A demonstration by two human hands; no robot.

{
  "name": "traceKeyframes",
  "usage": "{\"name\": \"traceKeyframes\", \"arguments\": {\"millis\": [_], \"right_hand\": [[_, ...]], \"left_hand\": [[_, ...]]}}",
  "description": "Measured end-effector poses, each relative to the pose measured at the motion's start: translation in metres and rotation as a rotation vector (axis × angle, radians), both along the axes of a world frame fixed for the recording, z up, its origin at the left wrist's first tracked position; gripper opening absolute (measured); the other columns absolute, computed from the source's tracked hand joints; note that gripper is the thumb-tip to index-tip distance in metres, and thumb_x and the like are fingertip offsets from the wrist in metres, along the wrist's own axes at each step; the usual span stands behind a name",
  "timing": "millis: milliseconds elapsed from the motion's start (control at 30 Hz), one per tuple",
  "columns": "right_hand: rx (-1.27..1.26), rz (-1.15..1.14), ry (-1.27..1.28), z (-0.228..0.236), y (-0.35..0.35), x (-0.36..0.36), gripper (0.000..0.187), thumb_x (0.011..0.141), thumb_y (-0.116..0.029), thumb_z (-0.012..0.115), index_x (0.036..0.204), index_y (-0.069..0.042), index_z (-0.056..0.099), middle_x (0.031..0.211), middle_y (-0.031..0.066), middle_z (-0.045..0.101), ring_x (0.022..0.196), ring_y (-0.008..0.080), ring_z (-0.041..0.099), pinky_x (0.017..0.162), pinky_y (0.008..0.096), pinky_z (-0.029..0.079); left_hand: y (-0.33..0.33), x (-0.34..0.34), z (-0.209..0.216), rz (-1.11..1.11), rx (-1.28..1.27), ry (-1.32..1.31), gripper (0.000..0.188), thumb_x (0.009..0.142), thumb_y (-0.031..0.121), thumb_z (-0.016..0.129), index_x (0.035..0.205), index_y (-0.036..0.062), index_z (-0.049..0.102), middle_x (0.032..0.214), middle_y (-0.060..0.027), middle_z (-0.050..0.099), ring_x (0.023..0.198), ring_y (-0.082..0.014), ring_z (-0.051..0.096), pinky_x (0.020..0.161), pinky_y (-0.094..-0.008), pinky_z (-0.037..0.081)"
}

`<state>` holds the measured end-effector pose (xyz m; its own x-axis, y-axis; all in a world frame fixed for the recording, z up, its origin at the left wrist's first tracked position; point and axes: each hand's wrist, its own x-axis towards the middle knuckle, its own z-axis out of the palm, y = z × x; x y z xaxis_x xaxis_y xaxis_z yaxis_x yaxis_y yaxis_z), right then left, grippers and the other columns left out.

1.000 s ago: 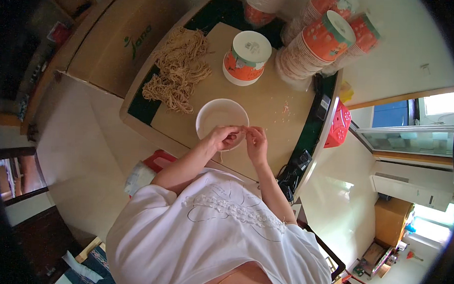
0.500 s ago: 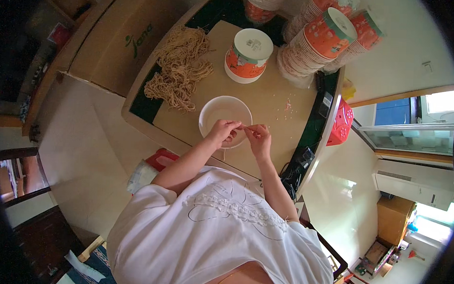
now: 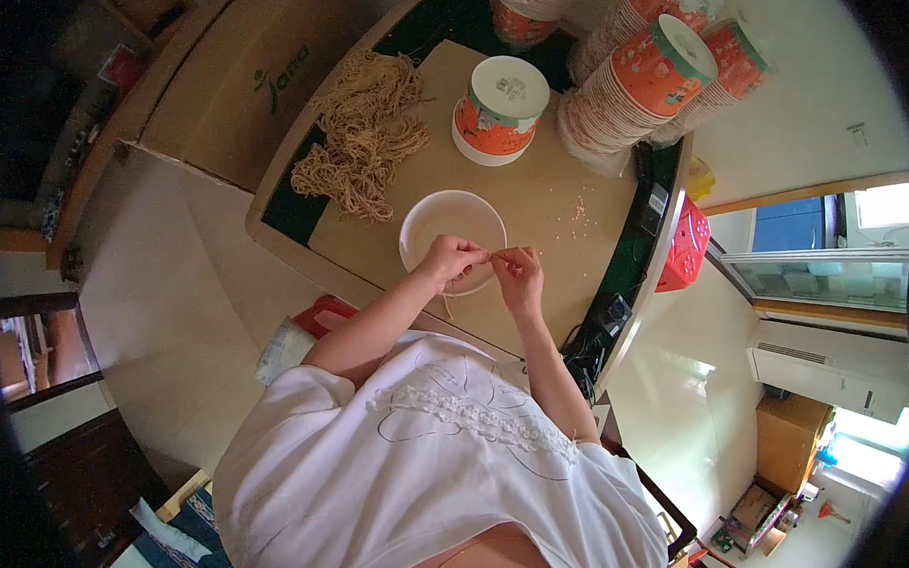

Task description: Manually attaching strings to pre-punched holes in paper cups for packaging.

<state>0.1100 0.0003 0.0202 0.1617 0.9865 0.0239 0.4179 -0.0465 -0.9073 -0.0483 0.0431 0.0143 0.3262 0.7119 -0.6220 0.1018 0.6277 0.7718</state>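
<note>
Over the near rim of a round white tub (image 3: 413,218), my left hand (image 3: 449,261) and my right hand (image 3: 519,279) meet fingertip to fingertip. Both are closed in a pinch. A thin string (image 3: 448,305) dangles below my left hand; the part between the fingertips is too small to make out clearly. The tub's opening faces up, its inside plain white. Beyond it, orange-and-green paper tubs (image 3: 492,132) stand upside down in a short stack, white base up. Left of these lies a tangled heap of beige cords (image 3: 364,141).
Tall nested stacks of tubs (image 3: 621,95) lean at the back right. Tiny pale bits (image 3: 578,215) are scattered on the brown board (image 3: 596,254). Dark devices and cables (image 3: 605,324) line the table's right edge, beside a red stool (image 3: 685,247). A big cardboard box (image 3: 231,96) stands left.
My hands have shifted slightly, with the fingertips still together. The string below my left hand hangs a little differently. The tubs and cord heap look the same.
</note>
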Motion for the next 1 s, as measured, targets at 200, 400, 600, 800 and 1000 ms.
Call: {"name": "traceKeyframes", "arguments": {"millis": [200, 400, 600, 800, 1000], "right_hand": [[0.026, 0.011, -0.057, 0.011, -0.001, -0.005, 0.011, 0.074, -0.004, 0.069, 0.085, -0.007, 0.068, 0.079, 0.0051, 0.056, 0.064, 0.0121, 0.050, 0.056, 0.0250, 0.043], [0.012, 0.019, -0.121, 0.014, -0.001, -0.005, 0.007, 0.074, -0.006, 0.069, 0.080, -0.006, 0.065, 0.078, 0.0093, 0.057, 0.065, 0.0206, 0.053, 0.059, 0.0314, 0.046], [0.094, 0.048, -0.250, 0.028, 0.000, -0.012, 0.012, 0.074, -0.007, 0.068, 0.084, -0.005, 0.062, 0.080, 0.0114, 0.057, 0.076, 0.0279, 0.058, 0.066, 0.0360, 0.048], [0.158, 0.116, -0.275, 0.027, 0.007, -0.019, 0.016, 0.074, -0.005, 0.066, 0.088, -0.005, 0.059, 0.082, 0.0125, 0.060, 0.077, 0.0310, 0.060, 0.067, 0.0379, 0.049], [0.030, 0.099, -0.175, 0.021, 0.008, -0.019, 0.010, 0.077, -0.006, 0.063, 0.086, -0.004, 0.058, 0.083, 0.0155, 0.061, 0.075, 0.0356, 0.060, 0.063, 0.0412, 0.049]], "left_hand": [[-0.001, 0.004, 0.006, 0.093, 0.082, -0.045, 0.009, 0.086, 0.018, 0.060, 0.087, 0.0096, 0.063, 0.072, 0.0006, 0.062, 0.049, -0.0050, 0.048, 0.037, -0.0205, 0.033], [0.000, 0.006, 0.006, 0.158, 0.125, -0.051, 0.008, 0.088, 0.014, 0.056, 0.086, 0.0069, 0.059, 0.074, -0.0023, 0.063, 0.045, -0.0061, 0.047, 0.035, -0.0217, 0.032], [0.000, -0.001, -0.004, 0.109, 0.258, 0.013, 0.008, 0.088, 0.014, 0.055, 0.086, 0.0066, 0.059, 0.074, -0.0027, 0.064, 0.045, -0.0051, 0.045, 0.036, -0.0209, 0.032], [0.002, -0.003, -0.001, 0.076, 0.309, 0.038, 0.009, 0.088, 0.012, 0.055, 0.087, 0.0063, 0.061, 0.074, -0.0014, 0.063, 0.044, -0.0047, 0.044, 0.037, -0.0205, 0.032], [0.002, -0.008, 0.002, 0.071, 0.333, 0.086, 0.006, 0.083, 0.006, 0.059, 0.084, 0.0017, 0.062, 0.071, -0.0047, 0.064, 0.067, -0.0106, 0.062, 0.061, -0.0241, 0.049]]}}
